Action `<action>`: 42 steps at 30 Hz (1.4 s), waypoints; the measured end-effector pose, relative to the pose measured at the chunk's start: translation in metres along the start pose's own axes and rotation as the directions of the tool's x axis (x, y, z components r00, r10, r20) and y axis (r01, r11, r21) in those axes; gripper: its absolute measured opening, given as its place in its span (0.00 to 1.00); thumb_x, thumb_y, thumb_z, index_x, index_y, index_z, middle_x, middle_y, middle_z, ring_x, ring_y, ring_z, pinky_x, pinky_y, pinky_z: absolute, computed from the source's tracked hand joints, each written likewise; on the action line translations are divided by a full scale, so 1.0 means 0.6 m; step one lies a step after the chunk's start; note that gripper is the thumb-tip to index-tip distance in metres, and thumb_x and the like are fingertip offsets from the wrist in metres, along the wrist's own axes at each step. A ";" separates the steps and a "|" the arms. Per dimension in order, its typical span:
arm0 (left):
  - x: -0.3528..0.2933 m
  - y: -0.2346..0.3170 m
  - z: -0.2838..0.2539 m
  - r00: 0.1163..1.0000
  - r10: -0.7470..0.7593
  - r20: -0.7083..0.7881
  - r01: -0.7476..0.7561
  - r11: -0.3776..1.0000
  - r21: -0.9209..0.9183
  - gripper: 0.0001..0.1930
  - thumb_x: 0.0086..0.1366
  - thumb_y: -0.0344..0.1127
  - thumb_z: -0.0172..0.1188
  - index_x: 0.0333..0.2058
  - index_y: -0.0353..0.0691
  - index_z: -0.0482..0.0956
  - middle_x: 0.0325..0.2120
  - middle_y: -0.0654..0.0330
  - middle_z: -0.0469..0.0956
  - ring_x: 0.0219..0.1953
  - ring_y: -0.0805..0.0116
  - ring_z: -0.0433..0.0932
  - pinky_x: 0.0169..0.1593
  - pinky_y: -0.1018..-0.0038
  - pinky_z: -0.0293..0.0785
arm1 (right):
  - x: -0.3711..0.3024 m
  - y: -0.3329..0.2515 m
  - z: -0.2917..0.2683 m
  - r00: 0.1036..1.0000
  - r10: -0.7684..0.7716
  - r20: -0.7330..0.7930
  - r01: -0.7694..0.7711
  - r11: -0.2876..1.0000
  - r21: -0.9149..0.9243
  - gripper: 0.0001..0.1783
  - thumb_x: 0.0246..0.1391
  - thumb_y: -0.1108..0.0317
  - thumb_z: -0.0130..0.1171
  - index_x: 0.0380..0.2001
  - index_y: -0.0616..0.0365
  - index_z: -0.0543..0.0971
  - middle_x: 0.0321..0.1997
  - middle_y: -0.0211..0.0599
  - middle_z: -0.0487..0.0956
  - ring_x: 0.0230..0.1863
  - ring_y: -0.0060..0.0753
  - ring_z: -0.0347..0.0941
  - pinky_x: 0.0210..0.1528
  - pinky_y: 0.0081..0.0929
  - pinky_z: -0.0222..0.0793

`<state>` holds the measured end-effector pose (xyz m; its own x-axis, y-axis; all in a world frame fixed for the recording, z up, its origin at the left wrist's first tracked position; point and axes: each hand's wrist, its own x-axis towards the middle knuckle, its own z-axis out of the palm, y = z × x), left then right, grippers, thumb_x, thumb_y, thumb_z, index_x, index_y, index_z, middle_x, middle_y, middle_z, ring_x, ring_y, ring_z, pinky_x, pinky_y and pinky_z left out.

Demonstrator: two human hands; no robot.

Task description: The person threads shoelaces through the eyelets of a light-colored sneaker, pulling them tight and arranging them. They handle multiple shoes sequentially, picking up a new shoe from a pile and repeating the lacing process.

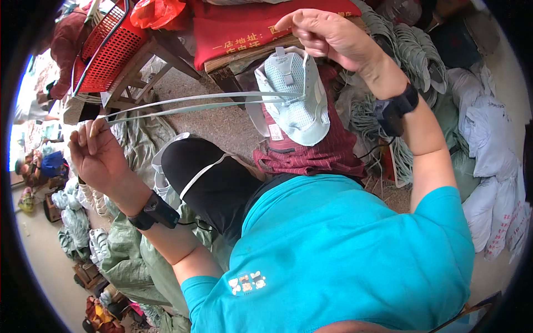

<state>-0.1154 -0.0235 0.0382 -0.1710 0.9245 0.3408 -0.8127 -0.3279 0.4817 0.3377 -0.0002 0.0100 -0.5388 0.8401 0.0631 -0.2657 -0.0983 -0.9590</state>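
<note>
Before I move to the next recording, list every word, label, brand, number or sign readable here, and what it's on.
Wording isn't copied out; places only.
Red cloth: yellow characters, partly legible.
White sack: red printing, too blurred.
Shoe upper: tongue print, too small.
White tag: too small.
Teal T-shirt: tiny line under cartoon figures, too small.

A red cloth [236, 28] lies on a wooden bench [240, 59].
</note>
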 end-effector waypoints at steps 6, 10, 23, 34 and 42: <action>-0.006 0.023 0.106 0.971 -0.046 0.235 0.075 0.990 -0.118 0.15 0.68 0.25 0.49 0.21 0.42 0.60 0.19 0.66 0.59 0.16 0.77 0.56 0.37 0.74 0.65 | 0.054 0.096 0.069 0.966 0.192 0.176 -0.102 0.901 -0.421 0.18 0.66 0.60 0.55 0.50 0.62 0.79 0.44 0.36 0.83 0.47 0.27 0.78 0.53 0.27 0.72; -0.007 0.047 0.114 0.981 -0.109 0.162 0.106 0.994 0.031 0.09 0.72 0.25 0.46 0.28 0.34 0.65 0.20 0.64 0.60 0.16 0.77 0.58 0.38 0.74 0.66 | 0.065 0.084 0.094 0.948 0.280 0.154 -0.162 0.836 -0.525 0.16 0.66 0.59 0.56 0.46 0.60 0.82 0.42 0.32 0.83 0.43 0.26 0.77 0.49 0.30 0.72; 0.000 0.133 -0.370 0.834 0.177 -0.523 -0.057 0.970 0.238 0.11 0.74 0.31 0.42 0.41 0.32 0.73 0.22 0.62 0.67 0.22 0.69 0.66 0.36 0.68 0.74 | -0.380 -0.031 -0.462 0.430 0.144 -0.891 0.346 0.886 0.310 0.20 0.62 0.75 0.48 0.57 0.62 0.71 0.16 0.25 0.58 0.13 0.20 0.52 0.17 0.21 0.50; -0.133 -0.246 -0.045 0.865 -0.456 -0.207 0.442 0.499 0.745 0.14 0.73 0.34 0.50 0.51 0.33 0.76 0.39 0.56 0.82 0.24 0.78 0.73 0.32 0.82 0.72 | -0.311 0.151 -0.236 0.502 0.238 -0.832 -0.393 0.919 0.026 0.15 0.60 0.68 0.55 0.47 0.65 0.74 0.35 0.36 0.80 0.18 0.15 0.62 0.15 0.14 0.53; -0.208 -0.365 0.006 0.691 -0.715 -0.106 0.490 0.356 0.796 0.13 0.76 0.37 0.50 0.44 0.36 0.80 0.33 0.65 0.80 0.27 0.81 0.71 0.35 0.81 0.71 | -0.140 0.146 0.009 0.892 0.173 -0.417 -0.294 0.924 -0.246 0.11 0.67 0.63 0.53 0.44 0.58 0.75 0.32 0.24 0.79 0.27 0.10 0.67 0.28 0.10 0.62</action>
<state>0.0859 -0.0679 -0.1069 0.4043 0.8938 -0.1943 0.0702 0.1815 0.9809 0.3556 -0.0825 -0.0779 -0.1935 0.9551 -0.2244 0.1099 -0.2062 -0.9723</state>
